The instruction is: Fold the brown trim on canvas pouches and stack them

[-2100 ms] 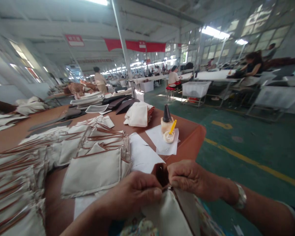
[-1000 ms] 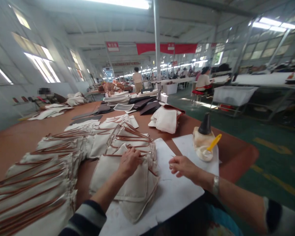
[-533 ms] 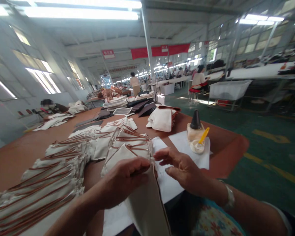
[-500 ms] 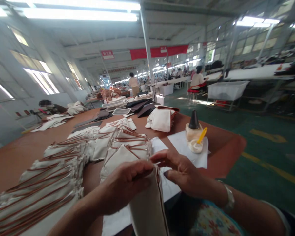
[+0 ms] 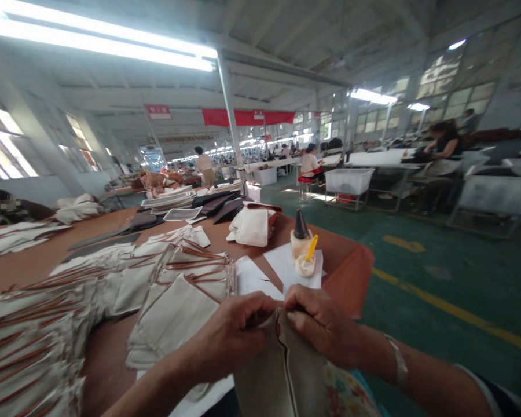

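Note:
A light grey fabric panel (image 5: 264, 370) with a brown-lined seam down its middle hangs over my lap. My left hand (image 5: 241, 330) pinches its top edge left of the seam. On the other side of the seam, my right hand (image 5: 319, 318) grips the same edge, fingers curled in. The two hands are close together, and the fingertips are partly hidden. To the left, a pile of similar grey pieces with brown edging (image 5: 178, 313) lies on the table. Beyond my right hand stands a pale container (image 5: 301, 252) with a black cone and a yellow-handled tool.
The brown-covered table (image 5: 108, 347) ends at a corner on the right. White sheets (image 5: 254, 278) lie ahead of my hands. Farther back are folded white pieces (image 5: 249, 226) and dark panels (image 5: 217, 205). People work at distant tables, near a white bin (image 5: 349, 180).
My right hand has closed onto the panel's edge beside my left hand. The panel has turned and spread, showing the seam between both hands. The view has swung right.

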